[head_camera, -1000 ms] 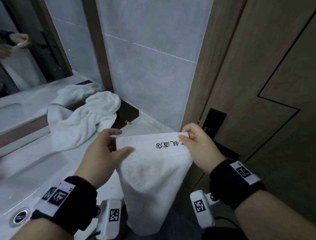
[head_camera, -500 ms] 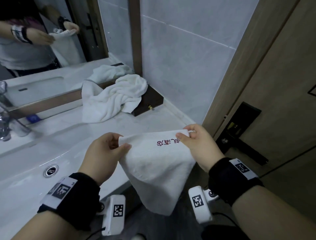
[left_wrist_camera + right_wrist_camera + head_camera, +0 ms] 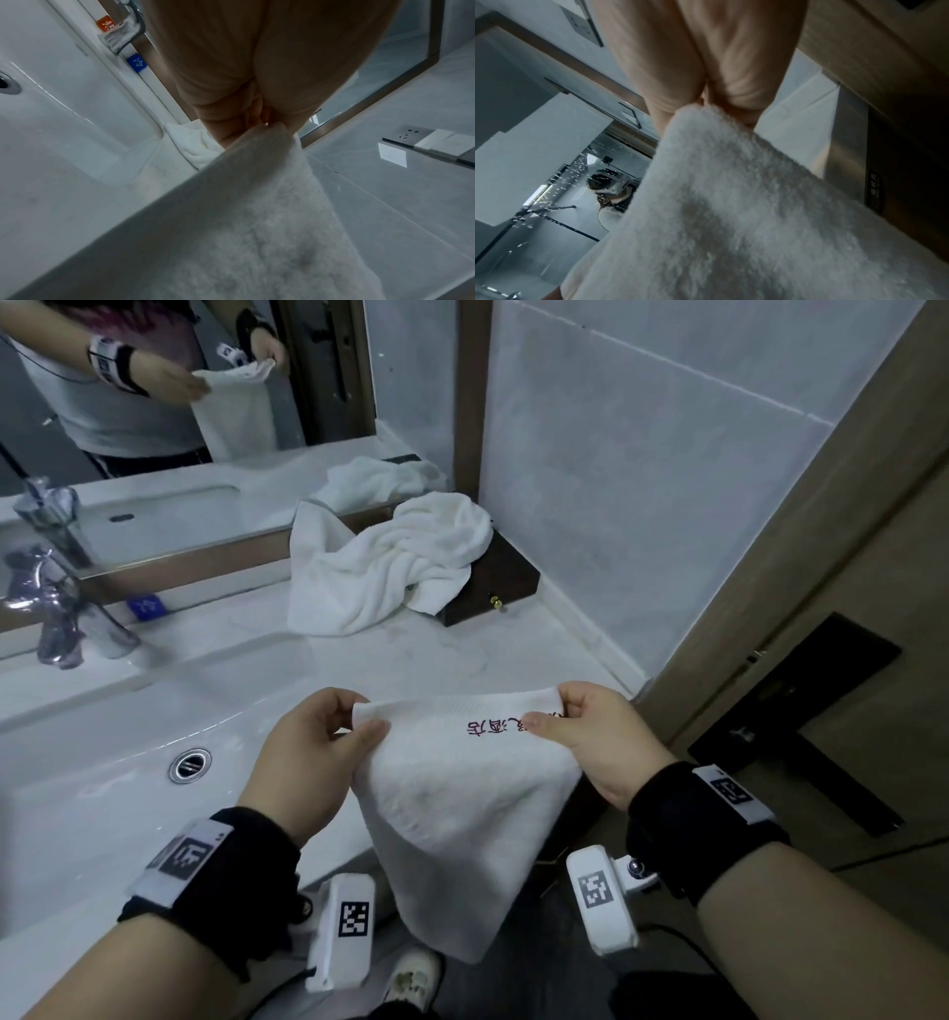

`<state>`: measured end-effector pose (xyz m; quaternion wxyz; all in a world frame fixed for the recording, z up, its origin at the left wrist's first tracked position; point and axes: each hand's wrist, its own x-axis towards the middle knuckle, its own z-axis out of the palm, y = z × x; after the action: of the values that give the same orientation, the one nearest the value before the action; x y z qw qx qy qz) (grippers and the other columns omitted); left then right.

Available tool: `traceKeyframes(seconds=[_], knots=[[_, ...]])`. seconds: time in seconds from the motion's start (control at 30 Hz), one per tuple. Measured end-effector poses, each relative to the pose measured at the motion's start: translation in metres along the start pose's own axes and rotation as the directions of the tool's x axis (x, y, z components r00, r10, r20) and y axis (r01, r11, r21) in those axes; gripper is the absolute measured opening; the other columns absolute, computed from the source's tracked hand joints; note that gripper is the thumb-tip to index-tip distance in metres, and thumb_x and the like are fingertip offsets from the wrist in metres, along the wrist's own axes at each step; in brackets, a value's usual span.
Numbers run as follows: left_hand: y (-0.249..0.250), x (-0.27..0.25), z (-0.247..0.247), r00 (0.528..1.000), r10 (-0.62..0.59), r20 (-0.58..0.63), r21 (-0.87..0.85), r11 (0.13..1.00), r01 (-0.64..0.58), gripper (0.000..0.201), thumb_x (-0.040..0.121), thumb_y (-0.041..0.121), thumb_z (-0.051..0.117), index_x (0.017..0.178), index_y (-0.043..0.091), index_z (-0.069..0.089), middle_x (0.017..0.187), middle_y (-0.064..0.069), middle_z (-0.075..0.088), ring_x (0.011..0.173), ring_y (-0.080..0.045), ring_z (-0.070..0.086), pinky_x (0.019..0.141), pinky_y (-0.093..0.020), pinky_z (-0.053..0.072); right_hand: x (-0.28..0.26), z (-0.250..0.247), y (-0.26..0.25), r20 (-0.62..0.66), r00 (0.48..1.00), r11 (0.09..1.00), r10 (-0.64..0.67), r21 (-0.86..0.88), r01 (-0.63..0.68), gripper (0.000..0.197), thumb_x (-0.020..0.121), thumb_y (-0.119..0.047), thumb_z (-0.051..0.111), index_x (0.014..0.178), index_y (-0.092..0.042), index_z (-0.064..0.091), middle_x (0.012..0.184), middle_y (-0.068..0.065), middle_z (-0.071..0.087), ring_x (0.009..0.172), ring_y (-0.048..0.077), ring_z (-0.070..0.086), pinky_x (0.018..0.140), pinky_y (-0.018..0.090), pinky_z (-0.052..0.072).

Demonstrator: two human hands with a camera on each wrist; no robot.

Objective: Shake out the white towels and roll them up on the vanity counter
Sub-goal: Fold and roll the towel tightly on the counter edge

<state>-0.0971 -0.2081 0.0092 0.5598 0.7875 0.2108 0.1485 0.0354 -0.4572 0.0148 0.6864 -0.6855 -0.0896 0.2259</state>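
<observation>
Far to the left of my grip stands the chrome faucet [image 3: 49,603], and nearer in, just left of my left wrist, the sink drain [image 3: 190,765] sits in the white basin [image 3: 102,793]. My left hand [image 3: 303,765] pinches the left top corner of the small white towel [image 3: 462,814] between thumb and curled fingers; the left wrist view shows the cloth [image 3: 244,233] caught right at the fingertips [image 3: 226,140]. The towel's top hem runs taut between my two hands, red embroidered characters [image 3: 495,726] near its right end, and the rest hangs down off the front edge of the vanity counter [image 3: 390,660]. Beyond the grip, at the back of the counter, a second white towel [image 3: 385,562] lies crumpled, draped partly over a dark wooden box [image 3: 500,588]. My right hand [image 3: 601,737] pinches the right top corner, thumb pressing on the lettering; the right wrist view shows the terry [image 3: 731,213] clamped at the fingers [image 3: 659,113]. Right of that hand stands the wooden door [image 3: 847,557].
</observation>
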Motion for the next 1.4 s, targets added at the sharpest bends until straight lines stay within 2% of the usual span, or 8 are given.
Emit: traceKeyframes(seconds=[0.27, 0.5, 0.73, 0.83, 0.97, 1.13, 1.27, 1.4], knots=[[-0.029, 0.037, -0.014, 0.995, -0.101, 0.025, -0.085, 0.991, 0.103, 0.004, 0.086, 0.022, 0.071, 0.084, 0.023, 0.068, 0.073, 0.002, 0.071, 0.062, -0.009, 0.061, 0.06, -0.032, 0.052, 0.036, 0.029, 0.014, -0.031, 0.998, 0.999, 0.047, 0.005, -0.047, 0.008, 0.084, 0.003, 0.067, 0.086, -0.004, 0.067, 0.079, 0.009, 0.073, 0.071, 0.018, 0.068, 0.063, 0.025, 0.055], [-0.058, 0.076, -0.03, 0.97, -0.229, 0.086, -0.147, 0.96, 0.24, 0.007, 0.086, 0.013, 0.071, 0.083, 0.008, 0.067, 0.075, -0.012, 0.07, 0.067, -0.02, 0.066, 0.063, -0.038, 0.06, 0.081, 0.059, 0.025, -0.088, 0.992, 0.992, 0.095, -0.069, -0.101, 0.013, 0.087, 0.004, 0.064, 0.099, 0.002, 0.065, 0.088, 0.015, 0.067, 0.08, 0.023, 0.062, 0.077, 0.034, 0.049], [-0.084, 0.114, -0.033, 0.925, -0.352, 0.144, -0.137, 0.919, 0.371, 0.011, 0.086, 0.004, 0.07, 0.087, -0.004, 0.062, 0.072, -0.01, 0.07, 0.068, -0.025, 0.069, 0.062, -0.036, 0.06, 0.123, 0.078, 0.033, -0.098, 0.989, 0.961, 0.113, -0.242, -0.134, 0.018, 0.088, 0.004, 0.063, 0.106, 0.003, 0.065, 0.088, 0.013, 0.065, 0.07, 0.018, 0.061, 0.062, 0.02, 0.051], [-0.093, 0.126, -0.034, 0.918, -0.37, 0.143, -0.06, 0.922, 0.382, 0.009, 0.084, 0.004, 0.072, 0.088, -0.001, 0.064, 0.078, -0.013, 0.071, 0.066, -0.022, 0.072, 0.061, -0.032, 0.06, 0.141, 0.078, 0.038, -0.083, 0.991, 0.912, 0.103, -0.391, -0.127, 0.014, 0.087, -0.001, 0.066, 0.1, -0.004, 0.068, 0.084, 0.008, 0.067, 0.072, 0.019, 0.061, 0.069, 0.028, 0.05], [-0.106, 0.137, -0.035, 0.915, -0.38, 0.137, 0.104, 0.924, 0.368, 0.006, 0.081, 0.009, 0.075, 0.08, 0.009, 0.069, 0.073, -0.011, 0.074, 0.064, -0.022, 0.073, 0.072, -0.037, 0.061, 0.162, 0.079, 0.047, -0.065, 0.996, 0.796, 0.055, -0.6, -0.083, 0.009, 0.083, -0.01, 0.07, 0.086, -0.018, 0.069, 0.067, -0.011, 0.061, 0.062, 0.006, 0.057, 0.063, 0.022, 0.045], [-0.113, 0.142, -0.034, 0.924, -0.362, 0.124, 0.195, 0.922, 0.335, 0.006, 0.079, 0.012, 0.074, 0.076, 0.015, 0.069, 0.068, -0.005, 0.074, 0.058, -0.016, 0.07, 0.07, -0.033, 0.058, 0.177, 0.084, 0.056, -0.05, 0.998, 0.623, 0.037, -0.78, -0.062, 0.013, 0.079, -0.011, 0.068, 0.08, -0.024, 0.066, 0.065, -0.011, 0.057, 0.064, 0.006, 0.055, 0.056, 0.019, 0.04], [-0.117, 0.144, -0.033, 0.933, -0.344, 0.108, 0.215, 0.924, 0.316, 0.008, 0.079, 0.013, 0.074, 0.074, 0.017, 0.069, 0.067, -0.005, 0.073, 0.062, -0.02, 0.071, 0.065, -0.029, 0.056, 0.182, 0.089, 0.06, -0.074, 0.997, 0.623, 0.034, -0.778, -0.079, 0.016, 0.078, -0.005, 0.064, 0.076, -0.021, 0.065, 0.066, -0.006, 0.063, 0.063, 0.016, 0.06, 0.059, 0.025, 0.048], [-0.123, 0.147, -0.033, 0.942, -0.322, 0.097, 0.224, 0.929, 0.294, 0.014, 0.077, 0.013, 0.075, 0.068, 0.022, 0.068, 0.063, 0.0, 0.071, 0.057, -0.013, 0.068, 0.057, -0.021, 0.052, 0.184, 0.092, 0.066, -0.123, 0.988, 0.743, 0.094, -0.652, -0.152, 0.021, 0.081, 0.002, 0.055, 0.073, -0.017, 0.06, 0.062, 0.006, 0.062, 0.045, 0.017, 0.062, 0.046, 0.029, 0.054]])
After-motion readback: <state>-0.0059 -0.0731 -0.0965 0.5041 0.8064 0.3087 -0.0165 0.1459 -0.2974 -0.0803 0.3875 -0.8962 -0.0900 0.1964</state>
